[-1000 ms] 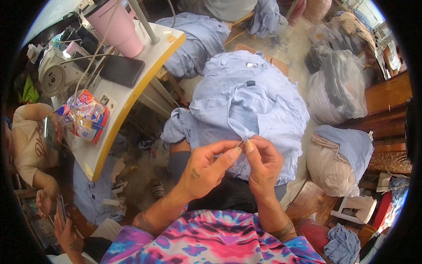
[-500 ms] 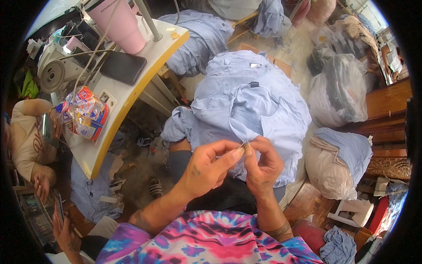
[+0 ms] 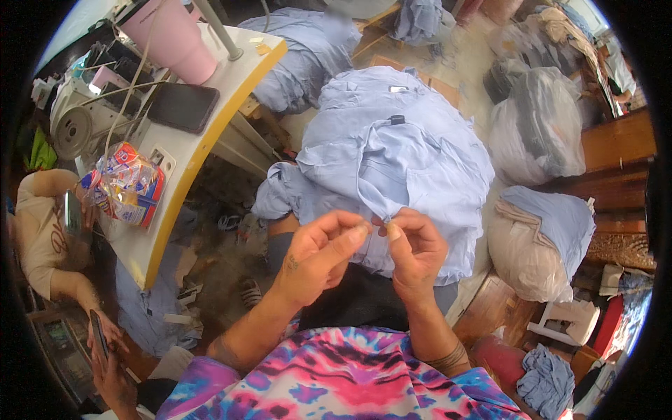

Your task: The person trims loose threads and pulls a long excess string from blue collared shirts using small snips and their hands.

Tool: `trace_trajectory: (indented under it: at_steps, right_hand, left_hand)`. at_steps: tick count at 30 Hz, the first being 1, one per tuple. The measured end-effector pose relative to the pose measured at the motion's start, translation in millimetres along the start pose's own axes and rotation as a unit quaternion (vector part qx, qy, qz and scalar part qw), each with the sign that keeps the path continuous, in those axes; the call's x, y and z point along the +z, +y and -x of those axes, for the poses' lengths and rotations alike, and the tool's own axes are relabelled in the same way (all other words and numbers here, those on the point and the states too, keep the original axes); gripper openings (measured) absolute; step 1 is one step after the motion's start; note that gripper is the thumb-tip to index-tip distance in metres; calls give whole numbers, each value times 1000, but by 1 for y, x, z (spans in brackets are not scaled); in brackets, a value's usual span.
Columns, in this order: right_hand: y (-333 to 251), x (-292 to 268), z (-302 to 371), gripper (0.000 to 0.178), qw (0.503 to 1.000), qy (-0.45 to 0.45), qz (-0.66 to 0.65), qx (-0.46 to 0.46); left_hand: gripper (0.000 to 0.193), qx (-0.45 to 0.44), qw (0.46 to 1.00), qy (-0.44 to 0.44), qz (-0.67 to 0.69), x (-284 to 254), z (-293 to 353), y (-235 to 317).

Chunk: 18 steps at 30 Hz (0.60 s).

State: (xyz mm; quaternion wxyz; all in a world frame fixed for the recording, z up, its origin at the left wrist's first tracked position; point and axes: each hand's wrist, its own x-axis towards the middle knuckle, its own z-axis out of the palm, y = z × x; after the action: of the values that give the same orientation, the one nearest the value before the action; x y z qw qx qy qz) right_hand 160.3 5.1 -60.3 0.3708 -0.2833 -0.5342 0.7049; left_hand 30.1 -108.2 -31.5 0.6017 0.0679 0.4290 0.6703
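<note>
A light blue shirt (image 3: 441, 175) lies over a heap of similar cloth in front of my lap, its collar with a small dark label (image 3: 397, 120) turned upward. My right hand (image 3: 418, 262) pinches a corner of the shirt between thumb and forefinger. Just left of it, a small gap away, my left hand (image 3: 316, 260) is closed with thumb and forefinger pressed together. What it pinches, if anything, is too small to make out.
At left, a yellow-edged table (image 3: 231, 82) holds a pink tumbler (image 3: 171, 42), a black phone (image 3: 183, 107), a snack packet (image 3: 129, 185) and a sewing machine (image 3: 73, 129). People with phones sit at far left. Plastic-wrapped bundles (image 3: 535, 126) stand at right.
My left hand has drawn away to the left from the right fingertips, which it was meeting before. The right hand still pinches the shirt's corner. The view has shifted slightly.
</note>
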Motion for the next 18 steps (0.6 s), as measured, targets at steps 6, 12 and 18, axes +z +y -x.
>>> trace_trajectory:
  at_steps: [6, 12, 18]
  right_hand:
    - [2, -18, 2, 7, 980, -48, 161, -106]
    - [-8, -21, 12, 13, 998, 1, 38, 50]
    - [-11, -17, 17, 23, 992, -18, 5, 123]
  left_hand:
    - [17, 24, 998, 49, -17, 11, -27, -9]
    - [21, 72, 992, 86, -59, 13, -30, -17]
    - [17, 102, 981, 97, -131, 14, -28, -24]
